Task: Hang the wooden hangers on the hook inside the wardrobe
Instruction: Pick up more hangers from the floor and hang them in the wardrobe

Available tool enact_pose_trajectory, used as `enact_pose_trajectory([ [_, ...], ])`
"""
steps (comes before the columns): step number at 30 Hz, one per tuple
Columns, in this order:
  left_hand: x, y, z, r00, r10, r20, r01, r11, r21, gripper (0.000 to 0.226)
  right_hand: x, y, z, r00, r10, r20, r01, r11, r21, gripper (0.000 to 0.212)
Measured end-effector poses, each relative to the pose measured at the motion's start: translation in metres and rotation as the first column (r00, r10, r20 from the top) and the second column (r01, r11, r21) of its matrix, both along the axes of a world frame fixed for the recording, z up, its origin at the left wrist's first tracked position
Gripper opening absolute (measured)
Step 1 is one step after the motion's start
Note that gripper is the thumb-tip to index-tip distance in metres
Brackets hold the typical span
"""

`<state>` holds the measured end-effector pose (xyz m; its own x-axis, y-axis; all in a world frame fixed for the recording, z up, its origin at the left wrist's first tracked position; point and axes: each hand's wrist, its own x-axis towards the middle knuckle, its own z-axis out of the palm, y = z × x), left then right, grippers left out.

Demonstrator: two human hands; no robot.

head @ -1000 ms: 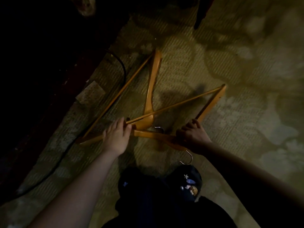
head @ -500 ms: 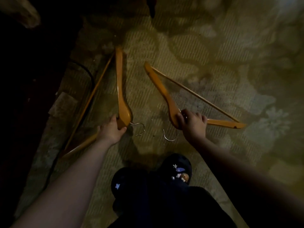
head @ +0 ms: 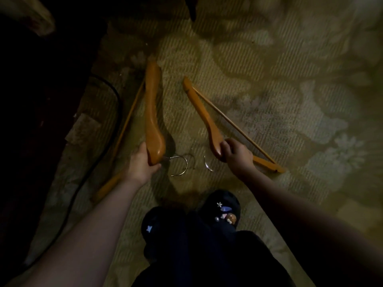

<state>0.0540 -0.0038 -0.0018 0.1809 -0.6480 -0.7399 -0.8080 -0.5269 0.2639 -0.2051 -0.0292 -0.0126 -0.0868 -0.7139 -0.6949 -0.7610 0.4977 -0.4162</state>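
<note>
Two orange wooden hangers with metal hooks are held just above a patterned carpet. My left hand [head: 143, 164] grips the left hanger [head: 152, 112] at its middle, and its metal hook [head: 180, 166] curls out to the right. My right hand [head: 236, 156] grips the right hanger [head: 204, 114] at its middle, its thin bar running behind my fingers. That hanger's hook [head: 208, 165] points left, a short gap from the other hook. No wardrobe hook shows in this view.
A dark piece of furniture [head: 37, 100] fills the left side, with a black cable [head: 103, 141] running along its base. My dark shoes with small charms [head: 223, 212] stand just below the hangers. The carpet [head: 290, 100] stretches to the right.
A second ago the hangers lay crossed on the carpet under both hands. They have since been pulled apart, one in each hand, and both look closer to the camera now.
</note>
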Motion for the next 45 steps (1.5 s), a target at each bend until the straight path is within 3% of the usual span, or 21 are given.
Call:
enact_pose_trajectory([
  [5, 0.002, -0.003, 0.064, 0.952, 0.136, -0.275, -0.118, 0.990, 0.081, 0.067, 0.003, -0.004, 0.049, 0.991, -0.089, 0.096, 0.083, 0.994, 0.067, 0.029],
  [8, 0.000, 0.001, 0.111, 0.870, 0.298, -0.394, -0.246, 0.953, 0.178, 0.043, 0.004, 0.000, 0.084, 0.990, -0.085, 0.114, 0.073, 0.991, 0.108, 0.035],
  [12, -0.001, 0.016, 0.167, 0.747, 0.501, -0.437, -0.423, 0.866, 0.268, 0.011, 0.007, 0.005, 0.138, 0.989, -0.046, 0.138, 0.022, 0.984, 0.176, 0.045],
  [15, 0.007, 0.032, 0.213, 0.605, 0.655, -0.453, -0.538, 0.755, 0.373, 0.008, 0.011, 0.011, 0.193, 0.976, -0.084, 0.201, 0.022, 0.956, 0.293, 0.045],
  [17, 0.015, 0.041, 0.245, 0.539, 0.708, -0.456, -0.569, 0.706, 0.422, 0.005, 0.013, 0.012, 0.227, 0.972, -0.009, 0.233, -0.073, 0.938, 0.340, 0.043],
  [20, 0.028, 0.051, 0.292, 0.517, 0.713, -0.473, -0.540, 0.701, 0.465, 0.003, 0.014, 0.010, 0.282, 0.950, 0.056, 0.308, -0.178, 0.905, 0.387, 0.050],
  [25, 0.050, 0.071, 0.371, 0.527, 0.686, -0.502, -0.525, 0.727, 0.443, 0.003, 0.018, 0.015, 0.376, 0.890, 0.228, 0.394, -0.386, 0.837, 0.388, 0.039],
  [31, 0.061, 0.107, 0.470, 0.441, 0.726, -0.528, -0.610, 0.674, 0.417, 0.014, 0.036, 0.036, 0.477, 0.899, 0.363, 0.246, -0.433, 0.824, 0.365, 0.061],
  [38, 0.092, 0.165, 0.557, 0.417, 0.713, -0.563, -0.641, 0.670, 0.374, 0.005, 0.065, 0.057, 0.577, 0.866, 0.466, 0.181, -0.498, 0.834, 0.237, 0.042],
  [41, 0.097, 0.192, 0.584, 0.375, 0.720, -0.584, -0.673, 0.644, 0.363, 0.007, 0.070, 0.065, 0.606, 0.889, 0.400, 0.221, -0.450, 0.853, 0.266, 0.032],
  [45, 0.097, 0.223, 0.609, 0.341, 0.759, -0.555, -0.737, 0.582, 0.343, 0.016, 0.078, 0.063, 0.631, 0.883, 0.412, 0.228, -0.467, 0.824, 0.322, 0.034],
])
